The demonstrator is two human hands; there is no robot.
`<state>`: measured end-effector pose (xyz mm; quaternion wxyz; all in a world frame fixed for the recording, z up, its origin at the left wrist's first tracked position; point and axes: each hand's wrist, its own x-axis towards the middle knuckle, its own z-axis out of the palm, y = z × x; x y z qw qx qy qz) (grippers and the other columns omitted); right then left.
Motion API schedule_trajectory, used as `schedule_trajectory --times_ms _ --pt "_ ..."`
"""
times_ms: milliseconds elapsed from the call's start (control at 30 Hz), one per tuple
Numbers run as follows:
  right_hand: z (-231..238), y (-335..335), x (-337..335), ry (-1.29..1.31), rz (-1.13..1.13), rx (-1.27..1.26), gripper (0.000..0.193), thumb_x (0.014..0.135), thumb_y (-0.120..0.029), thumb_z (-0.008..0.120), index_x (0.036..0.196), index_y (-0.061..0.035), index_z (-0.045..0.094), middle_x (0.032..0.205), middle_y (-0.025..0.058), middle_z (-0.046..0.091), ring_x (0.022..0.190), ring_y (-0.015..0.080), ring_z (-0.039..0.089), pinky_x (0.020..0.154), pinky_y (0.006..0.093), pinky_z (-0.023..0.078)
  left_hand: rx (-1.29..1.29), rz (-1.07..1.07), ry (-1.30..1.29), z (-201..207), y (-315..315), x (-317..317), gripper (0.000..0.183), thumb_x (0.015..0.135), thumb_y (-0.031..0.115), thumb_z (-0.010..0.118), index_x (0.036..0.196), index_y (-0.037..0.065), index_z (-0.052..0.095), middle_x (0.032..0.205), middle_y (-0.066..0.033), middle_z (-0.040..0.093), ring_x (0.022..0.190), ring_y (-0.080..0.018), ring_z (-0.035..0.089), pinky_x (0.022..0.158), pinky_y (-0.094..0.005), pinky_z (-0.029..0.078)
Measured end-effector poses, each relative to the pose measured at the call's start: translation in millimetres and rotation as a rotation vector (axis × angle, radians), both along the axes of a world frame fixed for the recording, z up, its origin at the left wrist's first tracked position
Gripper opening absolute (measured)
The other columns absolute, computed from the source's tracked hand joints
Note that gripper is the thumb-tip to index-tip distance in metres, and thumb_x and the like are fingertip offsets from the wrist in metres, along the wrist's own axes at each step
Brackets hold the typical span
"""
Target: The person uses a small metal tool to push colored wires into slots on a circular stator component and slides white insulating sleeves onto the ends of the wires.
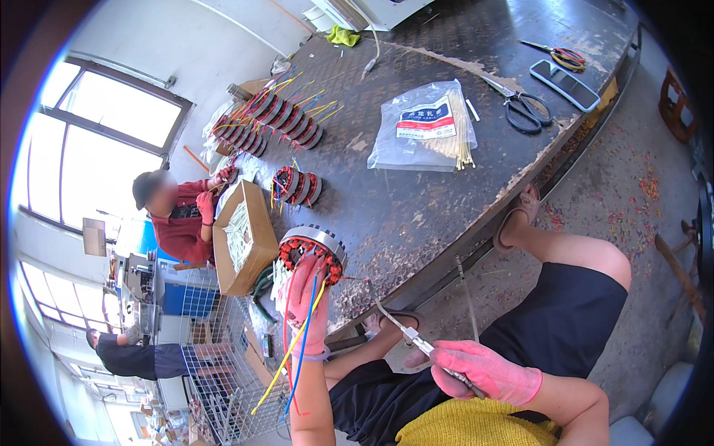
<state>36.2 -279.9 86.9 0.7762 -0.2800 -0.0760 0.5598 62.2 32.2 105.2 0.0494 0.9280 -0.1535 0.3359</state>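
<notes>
My left hand (306, 297), in a pink glove, grips a motor stator (327, 239), a grey ring with red windings, at the near edge of the table. Red, yellow and blue lead wires (303, 348) hang from it over my wrist. Lower right, my right hand (483, 369), also gloved in pink, is closed around a slim metal hand tool (422, 343) with a thin bent tip. That tip points toward the stator, a short way from its right side. The tool's exact kind is unclear.
A cardboard box (260, 249) of pale strips stands beyond my left hand. Farther back are more stators (286, 119), with a co-worker (178, 215) beside them. The dark table (387, 215) bears a bag of cable ties (420, 137), black scissors (526, 113) and a phone (565, 85).
</notes>
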Motion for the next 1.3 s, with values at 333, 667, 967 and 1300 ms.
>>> schedule_trajectory --times_ms 333,667,967,1300 --pt "-3.7 1.1 -0.3 -0.038 0.023 -0.001 0.041 0.105 -0.035 0.041 0.134 -0.006 0.052 0.061 -0.003 0.043 0.051 0.0056 0.035 0.046 0.0206 0.029 0.006 0.007 -0.014 5.2 4.5 5.7 0.036 0.073 -0.003 0.071 0.108 0.004 0.068 0.115 -0.0123 0.067 0.102 -0.0297 0.065 0.088 -0.0398 0.051" --pt "-6.4 1.5 -1.0 -0.029 0.037 -0.019 0.039 0.106 -0.034 0.04 0.131 -0.0065 0.053 0.061 -0.0032 0.045 0.05 0.005 0.036 0.045 0.0207 0.027 0.005 -0.006 -0.021 7.6 2.9 7.5 0.032 0.073 -0.003 0.07 0.104 0.004 0.069 0.112 -0.0121 0.068 0.098 -0.0295 0.066 0.085 -0.0394 0.052" --pt "-4.8 1.8 -0.1 -0.016 0.026 0.002 0.039 0.105 -0.034 0.042 0.131 -0.0072 0.053 0.062 -0.0033 0.047 0.05 0.0045 0.036 0.044 0.0203 0.027 0.024 -0.004 -0.032 10.0 1.6 7.7 0.032 0.072 -0.002 0.071 0.103 0.005 0.07 0.11 -0.0112 0.069 0.095 -0.0292 0.067 0.084 -0.0392 0.052" --pt "-4.5 2.6 0.9 0.014 0.026 0.016 0.04 0.106 -0.034 0.042 0.132 -0.006 0.053 0.063 -0.0031 0.046 0.05 0.0047 0.037 0.044 0.0203 0.028 -0.012 -0.009 0.009 8.3 5.0 6.8 0.033 0.075 -0.002 0.07 0.107 0.005 0.069 0.111 -0.0119 0.068 0.097 -0.0299 0.066 0.085 -0.0399 0.052"
